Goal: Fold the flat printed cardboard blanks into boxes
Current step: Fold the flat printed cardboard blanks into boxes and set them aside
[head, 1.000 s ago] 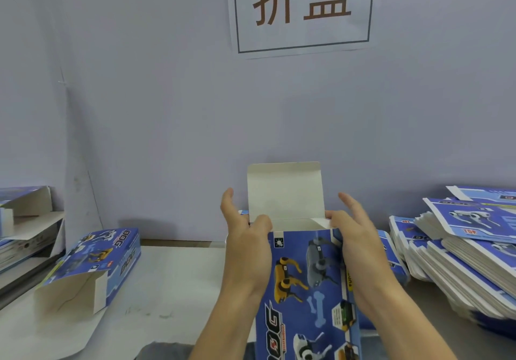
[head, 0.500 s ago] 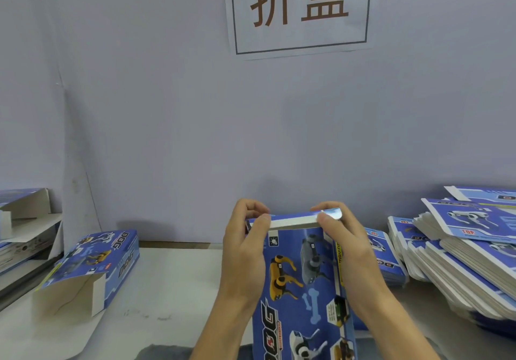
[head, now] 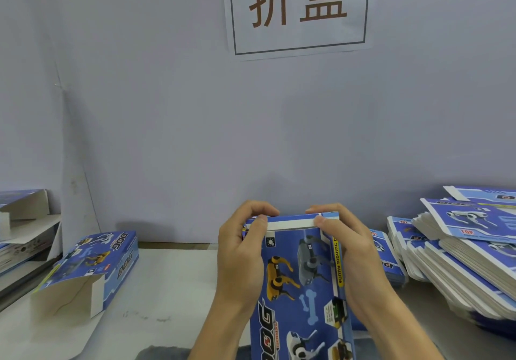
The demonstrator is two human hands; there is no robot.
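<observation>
You are holding a blue printed box (head: 301,284) upright in front of you, above the near edge of the table (head: 173,290). Your left hand (head: 241,253) grips its upper left side, thumb on the white flap (head: 290,223) at the top and fingers curled over the far edge. Your right hand (head: 349,250) grips the upper right side the same way, thumb on the flap's right end. The flap lies folded down across the top. A folded box (head: 92,267) lies on its side on the table to your left, its near end open. Stacks of flat blanks (head: 469,248) sit to your right
</observation>
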